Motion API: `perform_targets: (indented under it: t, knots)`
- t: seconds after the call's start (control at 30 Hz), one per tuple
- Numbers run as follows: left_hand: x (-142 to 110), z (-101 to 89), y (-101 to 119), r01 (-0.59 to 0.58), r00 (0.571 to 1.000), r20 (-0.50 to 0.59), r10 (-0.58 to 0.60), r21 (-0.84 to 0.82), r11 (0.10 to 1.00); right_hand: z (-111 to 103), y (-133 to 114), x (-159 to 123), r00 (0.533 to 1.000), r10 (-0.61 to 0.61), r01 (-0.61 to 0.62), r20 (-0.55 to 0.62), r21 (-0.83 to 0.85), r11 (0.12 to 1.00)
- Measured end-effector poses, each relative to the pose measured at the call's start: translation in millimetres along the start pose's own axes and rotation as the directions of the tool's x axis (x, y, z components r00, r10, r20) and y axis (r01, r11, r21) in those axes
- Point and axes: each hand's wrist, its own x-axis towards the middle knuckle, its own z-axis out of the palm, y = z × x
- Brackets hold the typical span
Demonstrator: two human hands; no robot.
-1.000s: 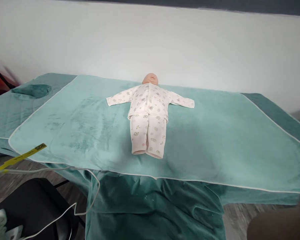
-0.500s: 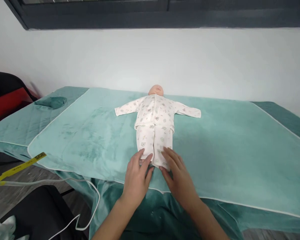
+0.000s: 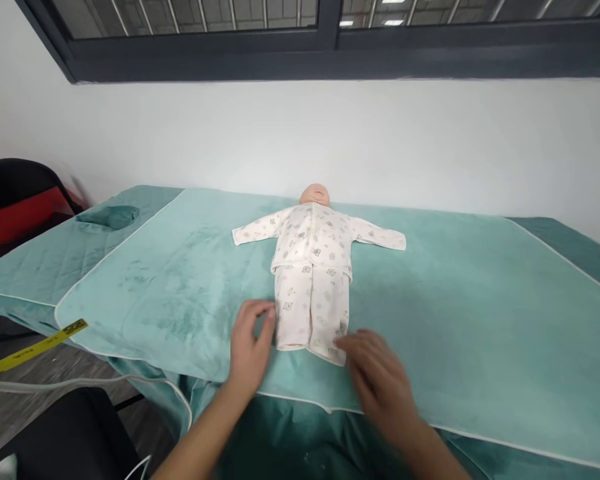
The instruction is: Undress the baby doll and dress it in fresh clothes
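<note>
A doll (image 3: 315,194) lies on its back on the bed, its head toward the wall. It wears a white printed long-sleeved top (image 3: 313,233), sleeves spread to both sides, and matching trousers (image 3: 293,303) with the legs side by side. My left hand (image 3: 250,343) is at the outer edge of the left trouser leg; its fingers are bent, with a gap between thumb and index finger. Near the right leg's cuff is my right hand (image 3: 380,380), blurred, its thumb apart from the bent fingers. Whether its fingertips touch the cloth is unclear.
The bed has a green velvet cover (image 3: 455,300) with white piping and a face hole (image 3: 108,217) at the left. A white cable (image 3: 80,383) with a yellow tag (image 3: 40,347) hangs at lower left. Black chairs (image 3: 65,433) stand at the left, below a barred window (image 3: 205,43).
My hands have moved apart from the trouser cuffs, the left to the outer leg edge, the right outward. Both cuffs now show, the right leg reaching lower. The view has tilted up slightly.
</note>
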Motion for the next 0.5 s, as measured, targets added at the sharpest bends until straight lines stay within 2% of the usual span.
perform_targets:
  t: [0.07, 0.13, 0.17, 0.2, 0.27, 0.33, 0.4, 0.5]
  knots:
    - [32.2, 6.4, -13.3, 0.103, 0.994, -0.026, -0.105, -0.051, 0.993, -3.8, 17.3, 24.6, 0.971, 0.214, -0.211, -0.104, 0.037, 0.977]
    - [63.5, 18.1, -23.6, 0.167, 0.986, 0.038, -0.165, -0.088, 0.982, -1.0, 40.0, 58.7, 0.855, 0.483, -0.47, -0.189, 0.115, 0.875]
    - [76.8, 25.1, -26.9, 0.185, 0.98, 0.087, -0.177, -0.093, 0.978, 3.0, 52.4, 77.1, 0.799, 0.573, -0.549, -0.184, 0.165, 0.819]
    - [87.5, 32.0, -29.1, 0.186, 0.976, 0.131, -0.174, -0.09, 0.978, 8.3, 64.7, 94.7, 0.764, 0.625, -0.597, -0.161, 0.193, 0.779]
    - [100.6, 43.9, -30.6, 0.162, 0.965, 0.217, -0.145, -0.064, 0.985, 21.5, 86.3, 123.8, 0.756, 0.644, -0.614, -0.118, 0.211, 0.76]
    - [103.9, 50.6, -30.8, 0.134, 0.955, 0.27, -0.123, -0.021, 0.991, 34.8, 100.7, 140.1, 0.755, 0.652, -0.623, -0.07, 0.23, 0.747]
    - [102.2, 52.1, -31.3, 0.129, 0.948, 0.289, -0.132, 0.032, 0.991, 44.8, 106.7, 143.9, 0.745, 0.667, -0.642, -0.033, 0.237, 0.729]
    - [100.7, 50.9, -32.4, 0.174, 0.942, 0.274, -0.194, 0.093, 0.98, 50.2, 105.8, 138.2, 0.702, 0.712, -0.688, -0.013, 0.248, 0.682]
